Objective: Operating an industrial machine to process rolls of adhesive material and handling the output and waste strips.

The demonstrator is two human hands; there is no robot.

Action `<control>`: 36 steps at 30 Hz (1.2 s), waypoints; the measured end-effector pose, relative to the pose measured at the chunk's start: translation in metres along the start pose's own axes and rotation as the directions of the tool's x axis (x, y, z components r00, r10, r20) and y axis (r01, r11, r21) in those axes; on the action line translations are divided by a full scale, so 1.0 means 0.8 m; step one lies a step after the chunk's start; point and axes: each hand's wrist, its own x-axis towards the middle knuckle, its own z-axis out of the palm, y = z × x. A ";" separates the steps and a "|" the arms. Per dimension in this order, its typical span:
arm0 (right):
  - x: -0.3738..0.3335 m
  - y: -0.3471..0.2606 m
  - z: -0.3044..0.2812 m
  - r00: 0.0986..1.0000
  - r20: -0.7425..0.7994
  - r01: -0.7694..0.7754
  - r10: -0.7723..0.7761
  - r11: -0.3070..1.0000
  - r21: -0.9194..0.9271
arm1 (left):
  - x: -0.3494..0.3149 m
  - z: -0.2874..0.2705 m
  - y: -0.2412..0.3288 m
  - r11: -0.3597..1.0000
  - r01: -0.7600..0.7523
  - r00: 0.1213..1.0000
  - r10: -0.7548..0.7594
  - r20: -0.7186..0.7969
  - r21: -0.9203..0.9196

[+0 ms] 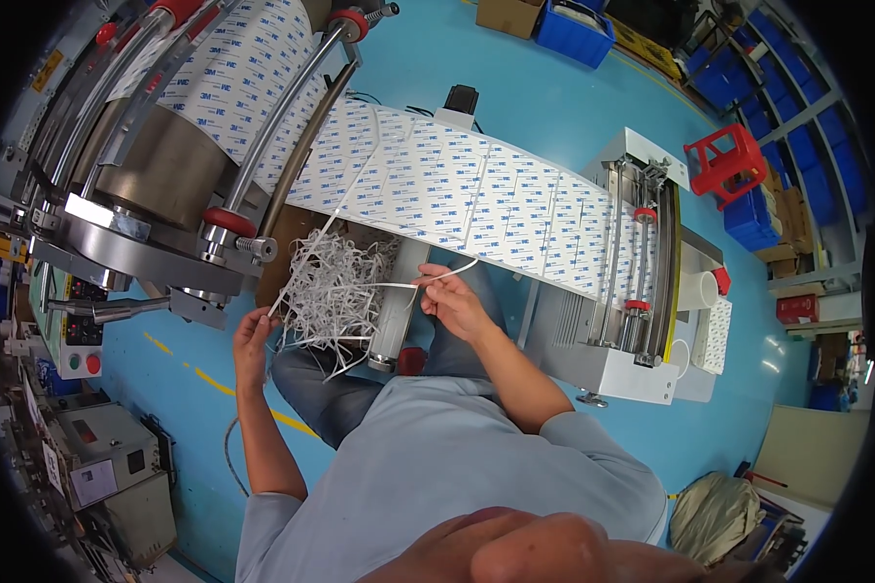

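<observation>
A wide white sheet with blue print runs across from the machine on the left to the one on the right. Thin cut lines cross it. My left hand pinches a narrow white strip that slants up to the sheet's left part. Another white strip is pinched in my right hand, just below the sheet's near edge. Between my hands lies a tangled heap of white waste strips. A metal roller stands beside the heap, close to my right hand.
On the left is a machine with steel rollers and a large printed roll. A roller unit stands on the right. Farther off are a red stool, a blue crate and a shelf of bins. A cable lies on the floor.
</observation>
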 end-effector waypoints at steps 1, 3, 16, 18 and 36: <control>0.000 0.001 -0.001 1.000 -0.016 -0.005 0.005 1.000 0.003 | 0.000 0.000 0.000 1.000 -0.005 1.000 0.005 0.000 -0.009; -0.001 0.001 0.000 0.999 -0.032 -0.010 0.010 1.000 0.006 | -0.001 0.002 0.002 1.000 -0.011 1.000 0.011 0.001 -0.018; 0.023 0.002 0.035 0.964 0.262 0.030 -0.044 0.998 0.055 | 0.000 -0.046 0.008 1.000 -0.003 1.000 0.003 0.002 0.023; 0.045 0.015 0.054 0.960 0.280 0.008 -0.018 0.999 0.037 | 0.010 -0.082 0.014 0.999 0.000 1.000 -0.001 0.020 0.039; 0.135 0.062 0.143 0.995 0.081 -0.057 0.050 0.996 0.076 | 0.053 -0.243 -0.043 0.759 0.053 0.945 -0.249 -0.214 -0.649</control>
